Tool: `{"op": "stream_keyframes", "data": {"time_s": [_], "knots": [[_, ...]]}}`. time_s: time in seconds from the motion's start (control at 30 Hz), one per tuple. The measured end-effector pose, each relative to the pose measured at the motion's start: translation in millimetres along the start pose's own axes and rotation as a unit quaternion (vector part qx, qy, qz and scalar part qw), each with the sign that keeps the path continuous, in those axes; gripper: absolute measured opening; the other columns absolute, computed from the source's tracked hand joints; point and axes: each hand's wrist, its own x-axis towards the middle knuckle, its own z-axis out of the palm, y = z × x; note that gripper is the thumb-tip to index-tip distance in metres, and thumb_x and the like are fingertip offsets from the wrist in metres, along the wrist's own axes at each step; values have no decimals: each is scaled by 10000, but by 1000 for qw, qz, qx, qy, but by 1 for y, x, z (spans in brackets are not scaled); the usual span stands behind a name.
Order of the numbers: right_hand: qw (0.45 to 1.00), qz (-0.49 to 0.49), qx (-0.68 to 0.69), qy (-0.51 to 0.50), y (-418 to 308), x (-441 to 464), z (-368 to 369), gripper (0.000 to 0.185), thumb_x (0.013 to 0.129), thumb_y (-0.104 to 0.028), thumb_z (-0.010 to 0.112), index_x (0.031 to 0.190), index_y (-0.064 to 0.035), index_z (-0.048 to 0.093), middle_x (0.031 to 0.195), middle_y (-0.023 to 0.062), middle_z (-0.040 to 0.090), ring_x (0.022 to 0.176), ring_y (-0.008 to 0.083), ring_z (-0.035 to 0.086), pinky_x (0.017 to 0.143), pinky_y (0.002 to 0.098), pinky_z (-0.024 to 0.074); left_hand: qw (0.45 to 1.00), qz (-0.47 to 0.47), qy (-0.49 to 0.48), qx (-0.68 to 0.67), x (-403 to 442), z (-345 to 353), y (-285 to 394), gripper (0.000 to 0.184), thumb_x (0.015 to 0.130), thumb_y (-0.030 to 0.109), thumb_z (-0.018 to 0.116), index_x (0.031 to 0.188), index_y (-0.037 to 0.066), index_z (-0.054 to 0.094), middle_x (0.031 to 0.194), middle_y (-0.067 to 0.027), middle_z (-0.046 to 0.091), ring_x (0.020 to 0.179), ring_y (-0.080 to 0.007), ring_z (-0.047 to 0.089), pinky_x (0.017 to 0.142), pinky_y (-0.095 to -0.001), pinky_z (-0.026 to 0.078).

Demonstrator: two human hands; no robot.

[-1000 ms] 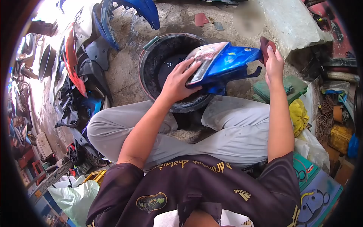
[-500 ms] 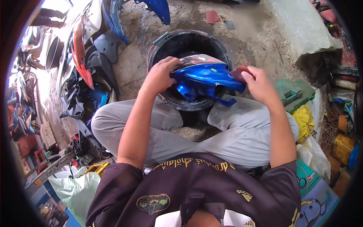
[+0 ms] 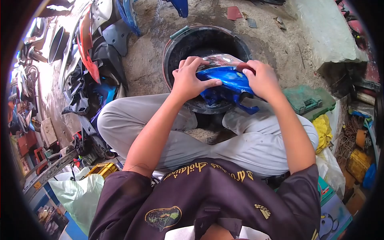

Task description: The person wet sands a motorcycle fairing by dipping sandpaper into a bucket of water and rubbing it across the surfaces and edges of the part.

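Note:
A glossy blue motorcycle headlight cowl (image 3: 230,81), with a clear lens (image 3: 222,60) along its far side, is held over a black bucket (image 3: 188,44) between my knees. My left hand (image 3: 191,80) grips its left end, thumb on the blue surface and fingers over the lens edge. In my right hand (image 3: 262,80) is a folded piece of dark red sandpaper (image 3: 244,68), pressed against the cowl near the lens's right end. My right fingers partly cover the sandpaper.
Red sandpaper scraps (image 3: 234,13) and a small grey piece (image 3: 251,23) lie on the concrete floor. Motorcycle panels (image 3: 86,44) crowd the left. A green tool case (image 3: 310,102), yellow bag (image 3: 323,130) and concrete block (image 3: 330,40) are on the right.
My right hand has moved left and up with the sandpaper, from the cowl's right tip to near the lens. My left thumb now lies across the blue surface. The view has shifted slightly.

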Motion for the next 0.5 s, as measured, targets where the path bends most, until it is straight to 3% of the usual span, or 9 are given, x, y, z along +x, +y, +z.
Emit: {"op": "stream_keyframes", "data": {"time_s": [0.03,0.07,0.17,0.33,0.47,0.5], "knots": [[999,37,-11,-14,0,5,-1,209,1004,-186,679,1141,-142,829,1215,120,796,1133,368,746,1018,466,570,1000,5,1,5,1,0,-2,827,634,657,979,1259,163,757,1365,-33,678,1388,-329,560,1125,-577,389],[999,-19,26,-4,-3,8,6,231,1006,-175,672,1172,-131,826,1153,158,807,1088,380,765,987,469,587,1000,11,3,11,4,1,-5,842,614,684,976,1244,168,762,1363,-31,675,1377,-326,564,1111,-588,387],[994,-103,-31,-9,-33,8,22,258,1025,-199,678,1222,-87,800,1137,201,799,1063,381,774,961,443,592,1000,9,3,15,5,2,-7,862,583,726,969,1216,179,766,1361,-29,673,1368,-326,570,1080,-619,398],[997,68,-10,-37,19,20,-6,263,1007,-168,685,1219,-56,792,1129,237,786,1055,431,759,947,466,594,999,-5,-16,39,6,-8,4,880,574,738,960,1217,172,757,1373,-32,669,1379,-336,569,1068,-646,412],[991,-132,-24,6,-30,18,36,251,994,-147,682,1201,-77,806,1096,208,799,1022,433,757,947,489,591,998,-24,-34,42,6,-10,8,883,584,701,971,1238,154,743,1401,-34,663,1403,-342,556,1093,-635,401],[995,-101,-17,-3,-27,17,34,252,997,-149,679,1203,-79,806,1099,207,799,1029,431,757,949,489,591,998,-25,-38,45,8,-11,8,886,583,702,971,1239,151,743,1405,-35,662,1405,-342,555,1093,-642,402]]}}
